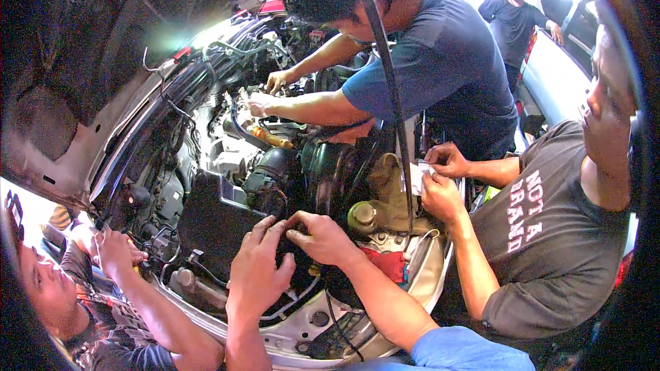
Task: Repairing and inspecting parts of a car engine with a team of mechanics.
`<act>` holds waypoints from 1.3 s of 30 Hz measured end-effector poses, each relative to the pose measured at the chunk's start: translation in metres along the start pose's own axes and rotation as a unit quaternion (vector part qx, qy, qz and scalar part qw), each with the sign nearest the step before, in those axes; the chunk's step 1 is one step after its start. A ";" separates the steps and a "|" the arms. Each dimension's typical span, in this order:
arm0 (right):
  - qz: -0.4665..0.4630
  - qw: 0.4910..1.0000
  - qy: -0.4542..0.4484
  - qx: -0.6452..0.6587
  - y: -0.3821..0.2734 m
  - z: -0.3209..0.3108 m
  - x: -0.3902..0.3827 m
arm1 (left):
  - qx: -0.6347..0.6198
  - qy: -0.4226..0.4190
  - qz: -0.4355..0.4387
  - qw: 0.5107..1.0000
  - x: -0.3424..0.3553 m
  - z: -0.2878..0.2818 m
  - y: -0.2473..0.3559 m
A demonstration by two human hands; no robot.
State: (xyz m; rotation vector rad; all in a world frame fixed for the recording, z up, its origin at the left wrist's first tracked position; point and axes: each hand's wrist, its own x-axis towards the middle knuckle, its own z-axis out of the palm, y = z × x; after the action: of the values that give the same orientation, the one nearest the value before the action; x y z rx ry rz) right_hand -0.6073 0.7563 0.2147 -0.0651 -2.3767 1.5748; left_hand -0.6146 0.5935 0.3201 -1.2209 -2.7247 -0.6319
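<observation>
The black, box-shaped plastic housing lies left of and beyond the bare left hand, the nearer one, fingers loosely bent; the bare right hand curls beside it. Whether either grips anything, I cannot tell. Farther off stands the black, round plastic duct.

We're seeing plain black on big box in engine bay. Round cap near bay's right edge showing yellow-green; cloth by bay's lower right corner showing bright red. Hose piece near bay's middle showing orange. Our own sleeve showing plain light blue. We're noting dark blue shirt leaning over bay's upper right edge; at right edge, dark grey shirt bearing white lettering, white paper.
</observation>
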 end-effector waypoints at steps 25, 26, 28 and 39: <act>-0.099 0.994 0.036 -0.022 -0.021 0.025 0.056 | -0.015 -0.007 -0.082 0.996 0.012 0.005 -0.006; -0.088 0.995 0.031 -0.037 -0.019 0.025 0.057 | 0.000 -0.014 -0.069 0.998 0.014 0.005 -0.004; -0.068 0.995 0.028 -0.066 -0.016 0.024 0.058 | 0.051 -0.036 -0.059 0.996 0.018 0.003 0.001; -0.090 0.994 -0.043 -0.055 0.013 0.031 0.061 | 0.058 0.025 0.018 0.998 0.044 -0.008 0.016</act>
State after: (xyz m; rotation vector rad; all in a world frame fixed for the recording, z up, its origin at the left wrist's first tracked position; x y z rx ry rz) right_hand -0.6753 0.7456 0.2048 0.1920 -2.4551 1.3913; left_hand -0.6331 0.6304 0.3434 -1.2068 -2.6513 -0.4861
